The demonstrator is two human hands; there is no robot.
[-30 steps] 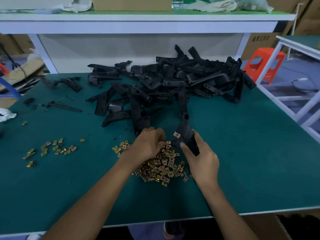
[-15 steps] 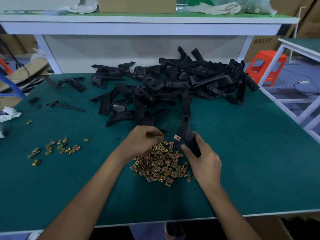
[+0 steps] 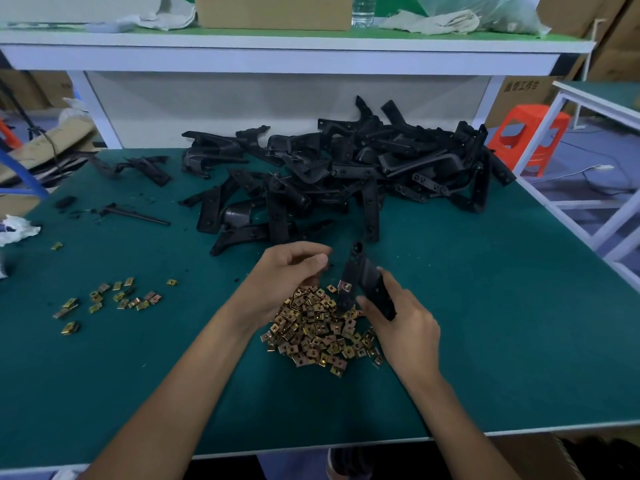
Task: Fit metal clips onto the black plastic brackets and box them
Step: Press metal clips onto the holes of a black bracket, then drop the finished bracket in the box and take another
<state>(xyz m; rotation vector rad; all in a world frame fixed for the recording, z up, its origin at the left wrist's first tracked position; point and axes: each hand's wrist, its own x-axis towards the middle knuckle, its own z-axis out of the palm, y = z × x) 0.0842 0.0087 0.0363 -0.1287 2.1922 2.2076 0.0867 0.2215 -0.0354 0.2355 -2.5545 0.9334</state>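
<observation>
Though clearly under way, nowhere near done, judging by layout. Right hand [image 3: 405,327] just right of clip pile [image 3: 318,330], fingers and thumb clamped round lower end of one bracket [image 3: 367,283], tilted up and away over pile's far right edge. One clip [image 3: 344,286] already seated on that bracket's left side, so at least one fitting done on this part; cannot tell how many more slots need filling. Left hand [image 3: 287,275] hovering at pile's far left edge, fingers curled in, thumb tip close to fingertips as if pinching a fresh clip, but nothing visible between them, so cannot tell if holding anything. Big bracket heap [image 3: 346,168] well beyond pile, toward back of table [image 3: 502,306]; no clips visible on any, so likely all waiting. Smaller clip scatter [image 3: 114,299] well left of pile, loose on mat. Stray bracket pieces [image 3: 149,169] far left beyond pile. No box for finished parts seen near pile; carton [image 3: 273,12] up on shelf [image 3: 277,39] well behind pile, use unknown. No finished brackets set aside anywhere in view. Remaining, by judgement: finish this bracket, work through heap, box everything.
</observation>
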